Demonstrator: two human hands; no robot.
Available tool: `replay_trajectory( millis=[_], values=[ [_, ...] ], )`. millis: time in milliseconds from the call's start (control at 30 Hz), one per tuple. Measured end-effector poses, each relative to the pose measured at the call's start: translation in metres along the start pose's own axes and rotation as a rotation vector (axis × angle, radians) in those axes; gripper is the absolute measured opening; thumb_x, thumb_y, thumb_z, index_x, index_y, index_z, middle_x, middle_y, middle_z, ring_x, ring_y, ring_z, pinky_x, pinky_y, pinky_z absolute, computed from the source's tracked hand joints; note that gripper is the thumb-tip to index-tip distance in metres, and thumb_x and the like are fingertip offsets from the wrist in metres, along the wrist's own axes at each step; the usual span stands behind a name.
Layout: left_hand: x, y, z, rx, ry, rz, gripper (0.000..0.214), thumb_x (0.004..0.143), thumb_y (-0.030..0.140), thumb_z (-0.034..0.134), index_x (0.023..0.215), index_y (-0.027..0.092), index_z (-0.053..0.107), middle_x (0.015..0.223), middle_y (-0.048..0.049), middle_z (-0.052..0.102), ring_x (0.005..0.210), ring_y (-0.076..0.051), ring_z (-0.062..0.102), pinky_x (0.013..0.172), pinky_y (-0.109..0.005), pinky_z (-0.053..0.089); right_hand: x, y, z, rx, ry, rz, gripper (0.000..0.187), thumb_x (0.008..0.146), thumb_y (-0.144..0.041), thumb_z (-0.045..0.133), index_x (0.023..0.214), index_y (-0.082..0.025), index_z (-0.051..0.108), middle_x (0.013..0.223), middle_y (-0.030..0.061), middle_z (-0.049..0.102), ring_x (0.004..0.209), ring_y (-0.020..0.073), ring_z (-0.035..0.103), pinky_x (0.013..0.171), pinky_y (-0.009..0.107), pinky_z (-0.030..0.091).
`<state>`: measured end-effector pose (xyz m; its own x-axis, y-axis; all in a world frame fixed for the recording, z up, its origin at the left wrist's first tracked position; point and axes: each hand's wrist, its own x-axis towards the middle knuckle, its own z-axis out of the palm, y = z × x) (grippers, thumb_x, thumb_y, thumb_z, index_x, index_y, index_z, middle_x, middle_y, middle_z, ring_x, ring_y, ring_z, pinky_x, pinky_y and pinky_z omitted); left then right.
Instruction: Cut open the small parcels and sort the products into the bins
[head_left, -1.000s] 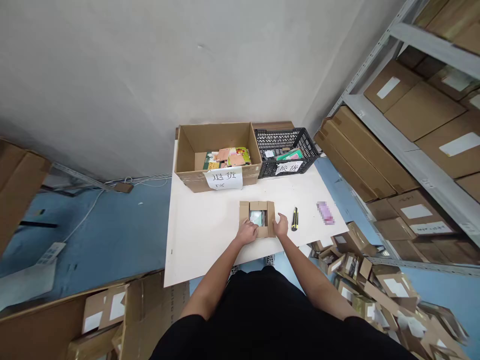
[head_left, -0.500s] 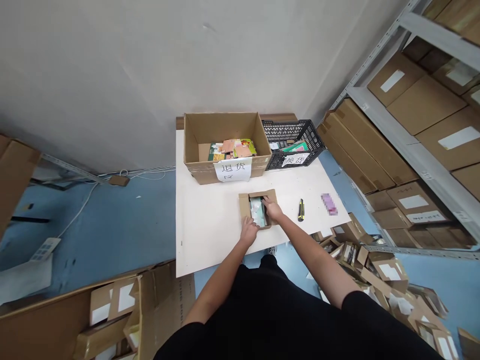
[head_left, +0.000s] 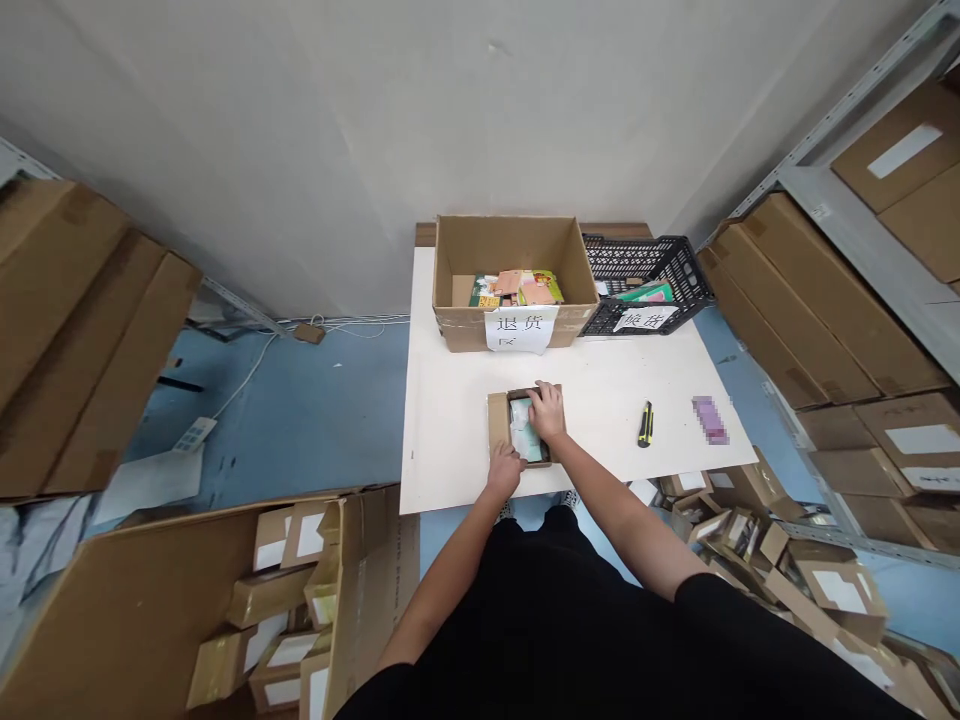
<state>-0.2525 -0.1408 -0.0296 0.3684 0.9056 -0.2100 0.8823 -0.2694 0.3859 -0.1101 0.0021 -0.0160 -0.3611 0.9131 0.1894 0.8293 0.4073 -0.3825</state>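
Note:
A small open cardboard box [head_left: 497,418] lies on the white table [head_left: 450,420], with its left flap folded outward. Inside it is a pale green and white packet [head_left: 524,435]; what it holds I cannot make out. My left hand [head_left: 505,468] is closed on the near left edge of the box. My right hand [head_left: 547,412] reaches across its right side, fingers bent around the far rim and partly covering the opening. To the right lies a black and yellow utility knife [head_left: 645,425], touched by neither hand.
At the table's back stand a large labelled carton [head_left: 465,330] with several colourful packs and a black plastic crate [head_left: 686,280]. A blurred purple item [head_left: 710,420] lies at right. Boxes fill the large carton [head_left: 341,600] at lower left, the shelves [head_left: 817,200] and the floor at right.
My right hand has come up from inside the small box to its far rim. My left hand stays at the near left edge. The camera view has turned left.

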Motion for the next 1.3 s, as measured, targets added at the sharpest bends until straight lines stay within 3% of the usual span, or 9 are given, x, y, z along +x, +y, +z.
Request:
replay_trajectory(
  millis=[133, 233, 467, 633, 767, 900, 967, 1167, 1300],
  values=[
    [0.002, 0.002, 0.001, 0.018, 0.009, 0.006, 0.026, 0.095, 0.012, 0.063, 0.097, 0.025, 0.085, 0.087, -0.0104, 0.076, 0.110, -0.027, 0.060, 0.123, -0.054, 0.025, -0.029, -0.011, 0.000, -0.049, -0.024, 0.076, 0.048, 0.090, -0.009, 0.054, 0.135, -0.015, 0.069, 0.149, 0.0191, 0.055, 0.141, 0.0345, 0.046, 0.118, 0.052, 0.040],
    [0.003, 0.005, 0.004, 0.017, 0.031, 0.011, 0.026, 0.095, 0.013, 0.063, 0.098, 0.025, 0.086, 0.089, -0.0114, 0.076, 0.111, -0.027, 0.060, 0.124, -0.055, 0.025, -0.031, -0.006, 0.005, -0.023, -0.205, 0.054, 0.051, 0.090, -0.008, 0.051, 0.138, -0.016, 0.068, 0.145, 0.0164, 0.060, 0.139, 0.0297, 0.050, 0.118, 0.043, 0.043],
    [0.008, 0.014, 0.007, 0.047, 0.022, 0.017, 0.030, 0.093, 0.006, 0.060, 0.099, 0.022, 0.085, 0.090, -0.0112, 0.076, 0.113, -0.026, 0.060, 0.125, -0.054, 0.023, -0.001, -0.001, 0.019, -0.111, -0.605, 0.137, 0.087, 0.083, -0.011, 0.058, 0.166, -0.007, 0.033, 0.170, 0.0224, 0.035, 0.159, 0.0350, 0.027, 0.126, 0.046, 0.031],
    [0.007, 0.014, 0.005, 0.043, 0.022, -0.017, 0.030, 0.092, 0.006, 0.060, 0.095, 0.024, 0.084, 0.090, -0.0092, 0.076, 0.113, -0.027, 0.061, 0.125, -0.055, 0.026, 0.007, -0.007, 0.014, -0.070, -0.482, 0.177, 0.072, 0.084, -0.012, 0.061, 0.154, -0.006, 0.050, 0.151, 0.0290, 0.050, 0.143, 0.0422, 0.042, 0.119, 0.055, 0.036],
    [0.006, 0.015, 0.004, 0.014, 0.059, -0.033, 0.028, 0.091, 0.007, 0.061, 0.092, 0.023, 0.084, 0.090, -0.0106, 0.076, 0.114, -0.028, 0.061, 0.124, -0.056, 0.025, 0.003, -0.008, -0.008, -0.040, -0.353, 0.099, 0.037, 0.091, -0.016, 0.057, 0.126, -0.013, 0.069, 0.135, 0.0235, 0.056, 0.132, 0.0394, 0.045, 0.114, 0.053, 0.041],
    [0.008, 0.016, 0.002, 0.003, 0.063, -0.037, 0.029, 0.091, 0.006, 0.059, 0.091, 0.022, 0.084, 0.088, -0.0104, 0.075, 0.112, -0.028, 0.061, 0.125, -0.055, 0.025, -0.012, -0.005, -0.026, 0.015, -0.264, 0.050, 0.028, 0.087, -0.015, 0.059, 0.113, -0.018, 0.068, 0.135, 0.0173, 0.056, 0.133, 0.0347, 0.044, 0.114, 0.048, 0.041],
    [0.008, 0.015, -0.001, -0.009, 0.056, -0.027, 0.029, 0.092, 0.007, 0.059, 0.090, 0.022, 0.084, 0.087, -0.0108, 0.075, 0.112, -0.028, 0.061, 0.125, -0.054, 0.024, -0.016, -0.003, -0.032, 0.056, -0.297, 0.057, 0.031, 0.080, -0.015, 0.065, 0.111, -0.020, 0.065, 0.134, 0.0140, 0.057, 0.130, 0.0323, 0.048, 0.110, 0.045, 0.044],
    [0.007, 0.014, -0.007, -0.012, 0.037, -0.014, 0.029, 0.091, 0.006, 0.059, 0.088, 0.021, 0.083, 0.088, -0.0124, 0.076, 0.115, -0.029, 0.061, 0.125, -0.054, 0.024, 0.008, 0.000, -0.055, 0.128, -0.632, 0.019, 0.043, 0.067, -0.018, 0.080, 0.104, -0.022, 0.059, 0.112, 0.0034, 0.064, 0.092, 0.0208, 0.062, 0.079, 0.029, 0.049],
    [0.009, 0.013, -0.010, -0.058, -0.001, -0.090, 0.023, 0.089, 0.008, 0.062, 0.087, 0.020, 0.082, 0.089, -0.0129, 0.076, 0.116, -0.029, 0.062, 0.125, -0.053, 0.024, 0.026, 0.003, -0.088, 0.247, -0.594, -0.117, 0.046, 0.064, -0.013, 0.080, 0.106, -0.023, 0.063, 0.111, 0.0018, 0.066, 0.097, 0.0217, 0.062, 0.083, 0.027, 0.048]
  ],
)
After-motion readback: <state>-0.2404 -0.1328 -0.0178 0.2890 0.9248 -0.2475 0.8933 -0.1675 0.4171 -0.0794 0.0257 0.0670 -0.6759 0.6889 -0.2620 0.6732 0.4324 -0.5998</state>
